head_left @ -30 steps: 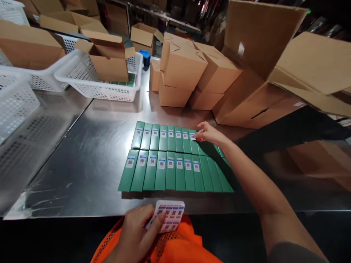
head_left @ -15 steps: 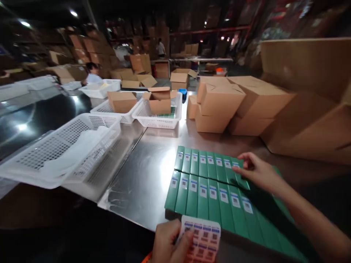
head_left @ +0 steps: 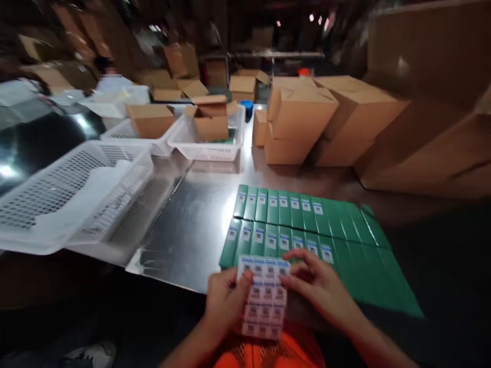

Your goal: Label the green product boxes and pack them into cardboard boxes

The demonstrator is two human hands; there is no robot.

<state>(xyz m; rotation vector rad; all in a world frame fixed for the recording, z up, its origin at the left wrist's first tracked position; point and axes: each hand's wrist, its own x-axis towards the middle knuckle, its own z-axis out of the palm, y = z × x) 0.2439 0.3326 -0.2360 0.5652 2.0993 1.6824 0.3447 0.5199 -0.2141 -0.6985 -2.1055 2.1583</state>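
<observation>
A sticker sheet (head_left: 264, 296) was gripped by the left hand (head_left: 226, 301) at the table's near edge, just before the green boxes (head_left: 307, 230), while the right hand (head_left: 318, 286) had its fingers curled at the sheet's right edge. A label was judged to be in the course of being peeled. The next move was judged to call for a clean lift and square placement on the next bare box.

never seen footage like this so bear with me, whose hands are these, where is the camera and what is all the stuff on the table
The camera sits on a person's head, looking forward and down, so both hands are that person's own. The left hand holds a sheet of small printed stickers; the right hand touches its top edge. Behind it, on a shiny metal table, lie two rows of green boxes, many bearing a sticker. Further off stand white plastic baskets and brown cardboard boxes. Another person shows, blurred, far back on the left.
</observation>
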